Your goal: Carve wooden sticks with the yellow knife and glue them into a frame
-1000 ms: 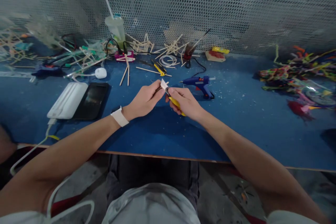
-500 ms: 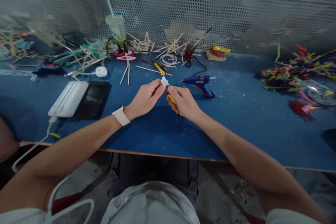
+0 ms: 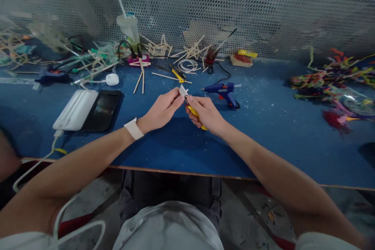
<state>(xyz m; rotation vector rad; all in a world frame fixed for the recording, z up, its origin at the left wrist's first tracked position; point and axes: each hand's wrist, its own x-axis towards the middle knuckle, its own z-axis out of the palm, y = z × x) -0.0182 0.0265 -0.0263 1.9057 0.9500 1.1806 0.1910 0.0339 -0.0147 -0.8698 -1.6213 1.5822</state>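
Observation:
My right hand is wrapped round a yellow-handled utility knife, held above the blue table just in front of me. A bright, flat, pale piece shows at the knife's front end and looks like its blade. My left hand is closed in a pinch, its fingertips close against that pale piece. Whatever lies between those fingers is too small and hidden to name. Beyond the hands lies a second yellow and black cutter. A blue glue gun rests to the right of my right hand.
A white power bank and a black phone lie at left. Thin wooden sticks, a cup with a straw and a cable coil sit toward the mesh panel. Colourful strands are heaped at right.
Hardly anything differs. The knife has tilted very slightly between my hands, and the whole view has shifted a little.

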